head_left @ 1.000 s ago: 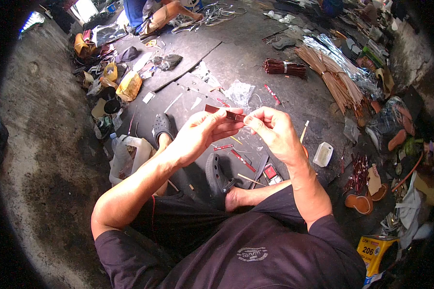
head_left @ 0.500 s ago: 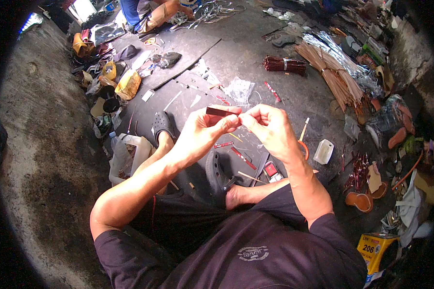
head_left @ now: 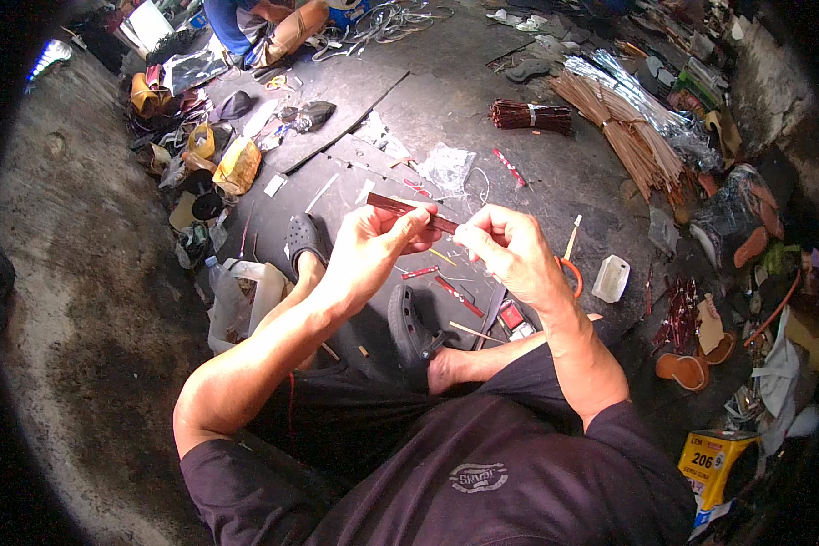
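Observation:
A short, flat, dark reddish-brown strip (head_left: 388,203), perhaps leather, is stretched between my two hands above the floor. My left hand (head_left: 366,252) pinches it near its middle between thumb and fingers, and one end sticks out to the left. My right hand (head_left: 511,250) pinches the other end, its thumb and fingertips closed over it. A thin pale thread loop (head_left: 484,187) shows just beyond the right hand. Below my hands, small red printed strips (head_left: 459,297) lie on the floor near my dark clog (head_left: 412,328).
Orange-handled scissors (head_left: 570,273) and a white tray (head_left: 612,278) lie right of my hands. Bundled brown strips (head_left: 619,127) and a dark red bundle (head_left: 530,116) are at the far right. Scraps and containers line the left wall. Another person (head_left: 264,32) sits at the far left.
My hands have moved slightly apart, and more of the strip shows between and left of them. The whole view has shifted a little.

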Demonstrator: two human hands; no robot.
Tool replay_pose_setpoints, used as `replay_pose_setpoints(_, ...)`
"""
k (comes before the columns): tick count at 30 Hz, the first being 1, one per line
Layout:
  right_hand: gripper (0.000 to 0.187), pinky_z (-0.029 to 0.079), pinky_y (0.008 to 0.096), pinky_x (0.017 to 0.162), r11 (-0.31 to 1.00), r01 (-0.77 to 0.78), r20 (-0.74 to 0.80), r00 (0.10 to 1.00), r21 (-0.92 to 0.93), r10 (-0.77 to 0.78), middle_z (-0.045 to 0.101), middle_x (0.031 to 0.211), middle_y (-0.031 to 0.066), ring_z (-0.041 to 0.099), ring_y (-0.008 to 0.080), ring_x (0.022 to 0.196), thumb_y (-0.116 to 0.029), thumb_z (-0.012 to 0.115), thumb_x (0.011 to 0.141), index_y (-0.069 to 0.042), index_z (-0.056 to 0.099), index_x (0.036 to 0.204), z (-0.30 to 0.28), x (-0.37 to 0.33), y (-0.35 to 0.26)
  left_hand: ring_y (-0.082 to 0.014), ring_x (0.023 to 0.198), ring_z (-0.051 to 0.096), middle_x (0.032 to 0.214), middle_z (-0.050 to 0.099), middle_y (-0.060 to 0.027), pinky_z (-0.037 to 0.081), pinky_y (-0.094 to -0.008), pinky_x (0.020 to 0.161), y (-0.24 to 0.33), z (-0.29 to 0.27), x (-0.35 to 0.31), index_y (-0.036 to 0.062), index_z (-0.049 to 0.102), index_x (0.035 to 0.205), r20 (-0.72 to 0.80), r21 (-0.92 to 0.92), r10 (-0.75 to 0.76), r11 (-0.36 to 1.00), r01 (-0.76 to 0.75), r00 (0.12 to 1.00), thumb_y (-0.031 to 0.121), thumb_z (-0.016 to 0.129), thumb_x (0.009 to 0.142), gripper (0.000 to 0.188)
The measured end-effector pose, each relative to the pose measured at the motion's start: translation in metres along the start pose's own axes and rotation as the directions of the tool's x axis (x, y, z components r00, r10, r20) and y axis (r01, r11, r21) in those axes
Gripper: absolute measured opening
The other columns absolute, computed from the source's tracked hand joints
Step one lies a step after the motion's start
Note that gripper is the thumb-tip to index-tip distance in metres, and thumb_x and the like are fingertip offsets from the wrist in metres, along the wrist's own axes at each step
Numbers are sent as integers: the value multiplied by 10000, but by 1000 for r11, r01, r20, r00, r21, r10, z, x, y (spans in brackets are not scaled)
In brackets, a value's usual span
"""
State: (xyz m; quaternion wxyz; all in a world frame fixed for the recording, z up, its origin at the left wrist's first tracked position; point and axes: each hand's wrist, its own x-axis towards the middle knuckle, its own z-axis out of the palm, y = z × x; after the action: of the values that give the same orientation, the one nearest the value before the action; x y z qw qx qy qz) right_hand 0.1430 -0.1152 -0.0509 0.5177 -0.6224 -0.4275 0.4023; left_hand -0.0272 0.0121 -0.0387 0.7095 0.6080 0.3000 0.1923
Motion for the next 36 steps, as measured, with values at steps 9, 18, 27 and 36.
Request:
replay_pose_setpoints(9,192,472,271,659,999,29,-21,999,39,-29,665,768,23,586,69,717,-190,656,929,-8,662,868,1,0,9,-153,900,676,1012,708,-98,537,-315,889,3,2,-1,-9,646,1165,35,-2,30,1000,-30,999,235,635,963,317)
replay_pose_setpoints(18,164,490,276,685,997,72,-39,997,27,-71,681,777,34,610,81,737,-163,655,922,-4,668,884,2,-1,10,-152,916,669,990,697,-76,537,-327,890,9,5,-2,7,639,1107,99,-45,-15,999,20,995,193,661,940,251)
replay_pose_setpoints(27,201,484,272,612,999,14,0,1000,38,-14,677,771,27,598,69,688,-205,655,935,-6,664,904,3,-7,-4,-152,889,667,993,690,-86,540,-302,832,2,3,-1,24,636,1122,90,98,94,990,-102,992,193,718,907,286)
replay_pose_setpoints(36,299,505,424,754,867,-125,-317,948,-483,-39,656,988,193,651,316,869,-299,651,922,-26,613,1038,-70,-11,176,-159,1004,647,1040,688,-90,520,-302,904,6,-5,2,18,624,1207,-9,84,82,993,-81,997,204,679,933,336)
